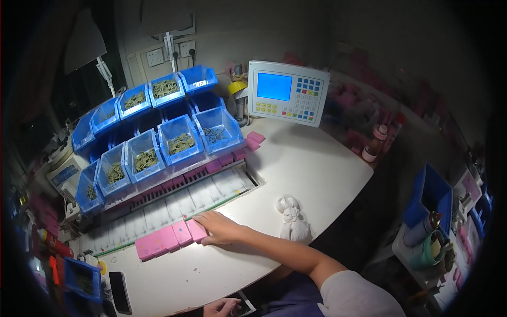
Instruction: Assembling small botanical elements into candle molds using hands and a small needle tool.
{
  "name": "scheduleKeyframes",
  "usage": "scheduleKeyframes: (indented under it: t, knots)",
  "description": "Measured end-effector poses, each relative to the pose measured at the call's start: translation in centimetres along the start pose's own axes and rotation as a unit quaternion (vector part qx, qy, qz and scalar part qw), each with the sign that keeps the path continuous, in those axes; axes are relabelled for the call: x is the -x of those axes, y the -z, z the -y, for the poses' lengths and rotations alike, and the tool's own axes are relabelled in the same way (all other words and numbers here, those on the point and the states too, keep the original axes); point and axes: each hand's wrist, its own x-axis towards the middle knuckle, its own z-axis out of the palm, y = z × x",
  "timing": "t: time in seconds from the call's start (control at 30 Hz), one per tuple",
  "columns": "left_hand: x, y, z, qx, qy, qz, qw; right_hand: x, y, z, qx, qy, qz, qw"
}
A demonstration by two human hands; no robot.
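My right hand (222, 228) reaches in from the right over the white table. Its fingers and thumb span the right end of a short row of pink blocks (182, 232), gripping the last block (197, 231). The blocks stand side by side, with small marks on some tops. My left hand (223, 307) is low at the bottom edge, beside a small open drawer (246, 303). Its fingers are curled, and what they hold, if anything, is hidden. Behind the blocks lies a long row of white slots (174, 208) with a green front edge.
Blue bins (182, 141) of small greenish parts rise in two tiers at the back left. A keypad console with a blue screen (274, 86) stands behind. A white cloth bundle (293, 217) lies right; a phone (120, 292) lies front left.
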Motion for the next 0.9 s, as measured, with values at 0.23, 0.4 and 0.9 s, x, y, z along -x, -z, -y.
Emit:
scheduleKeyframes:
  t: [0.23, 0.4, 0.9]
  knots:
    - [-2.6, 1.7, 4.3, 0.453, -0.007, 0.108, 0.885, 9.0, 3.5, 8.0, -0.298, -0.042, 0.002, 0.954]
    - [-2.1, 0.4, 2.0, 0.394, -0.011, 0.065, 0.917, 12.4, 4.5, 12.7, -0.365, 0.024, 0.058, 0.929]
    - [-4.9, -3.7, 0.0, -0.220, -0.367, -0.206, 0.880, 14.2, -1.4, 12.9, -0.591, -0.227, -0.057, 0.772]
